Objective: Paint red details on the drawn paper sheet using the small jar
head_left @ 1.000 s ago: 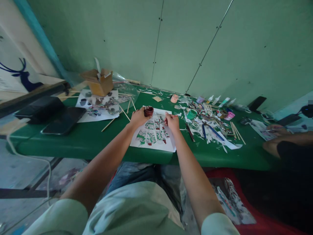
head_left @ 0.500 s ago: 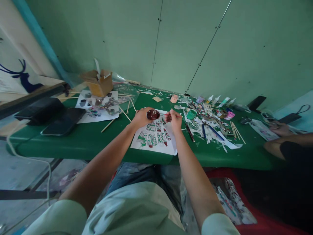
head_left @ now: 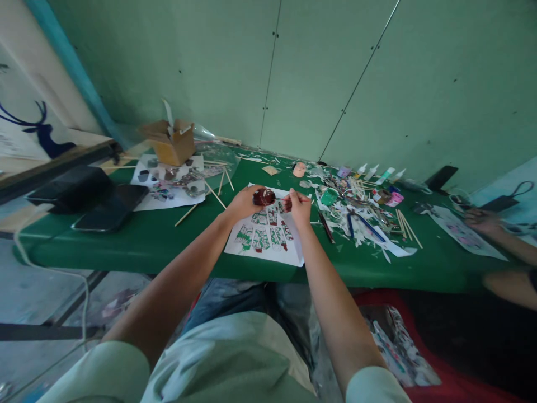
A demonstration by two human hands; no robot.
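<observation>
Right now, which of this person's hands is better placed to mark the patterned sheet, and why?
Probably the right hand: it grips a thin tool near the far edge of the patterned sheet. The left hand is occupied with the dark red jar.

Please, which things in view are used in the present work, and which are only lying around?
Seemingly in use:
dark red jar, in the left hand
thin tool, in the right hand
patterned sheet, below both hands

Apparently just lying about:
cardboard box
dark flat device
loose wooden sticks
</observation>
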